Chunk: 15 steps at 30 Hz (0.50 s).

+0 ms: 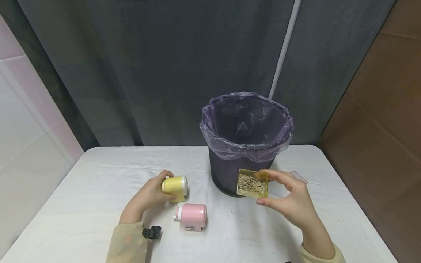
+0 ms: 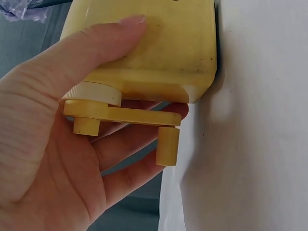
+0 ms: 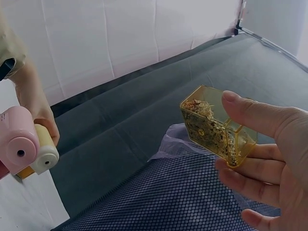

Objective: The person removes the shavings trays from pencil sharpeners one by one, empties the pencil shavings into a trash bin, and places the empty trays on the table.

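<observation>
My left hand (image 1: pixel 149 193) grips a yellow hand-crank pencil sharpener (image 1: pixel 173 185), which lies on its side at the tabletop. In the left wrist view its crank handle (image 2: pixel 167 147) sticks out between my thumb and fingers. A pink pencil sharpener (image 1: pixel 194 214) lies just in front of it, to the right. My right hand (image 1: pixel 296 201) pinches a clear yellow shavings tray (image 1: pixel 252 184) between thumb and fingers. Pencil shavings (image 3: pixel 211 127) fill much of the tray, which is raised in front of the bin's side.
A black mesh bin (image 1: pixel 225 175) with a purple plastic liner (image 1: pixel 210 126) over its rim stands at the back right. Behind my right hand lies a clear pinkish tray (image 1: pixel 298 177). Small crumbs dot the white tablecloth (image 1: pixel 230 241). A dark curtain (image 1: pixel 164 73) hangs behind.
</observation>
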### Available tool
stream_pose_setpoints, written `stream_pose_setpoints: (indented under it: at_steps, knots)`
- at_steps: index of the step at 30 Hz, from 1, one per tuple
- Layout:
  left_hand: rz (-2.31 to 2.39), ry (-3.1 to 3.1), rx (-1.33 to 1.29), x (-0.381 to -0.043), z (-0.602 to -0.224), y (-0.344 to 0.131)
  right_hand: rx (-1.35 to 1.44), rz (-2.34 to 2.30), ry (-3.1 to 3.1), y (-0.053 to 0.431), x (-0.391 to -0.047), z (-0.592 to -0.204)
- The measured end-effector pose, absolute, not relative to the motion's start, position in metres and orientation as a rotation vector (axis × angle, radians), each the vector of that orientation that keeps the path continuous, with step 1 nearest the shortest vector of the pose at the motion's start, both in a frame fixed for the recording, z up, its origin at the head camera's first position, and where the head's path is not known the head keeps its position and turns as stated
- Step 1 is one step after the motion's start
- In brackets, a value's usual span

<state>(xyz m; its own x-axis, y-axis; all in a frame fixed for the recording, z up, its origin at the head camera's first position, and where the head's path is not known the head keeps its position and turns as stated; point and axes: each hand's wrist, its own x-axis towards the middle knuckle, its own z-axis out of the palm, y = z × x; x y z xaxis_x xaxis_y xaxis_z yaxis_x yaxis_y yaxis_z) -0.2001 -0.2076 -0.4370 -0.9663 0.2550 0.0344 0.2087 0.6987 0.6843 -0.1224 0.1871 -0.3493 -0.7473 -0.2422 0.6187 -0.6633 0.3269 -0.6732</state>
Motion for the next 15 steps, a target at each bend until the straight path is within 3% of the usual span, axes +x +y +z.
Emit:
stream_pose_setpoints:
  at_steps: [15]
  knots:
    - [1.099,2.823,0.373,-0.1995,-0.4348,-0.2065,0.831,1.429,-2.075,0.1928,-0.1239,-0.3454]
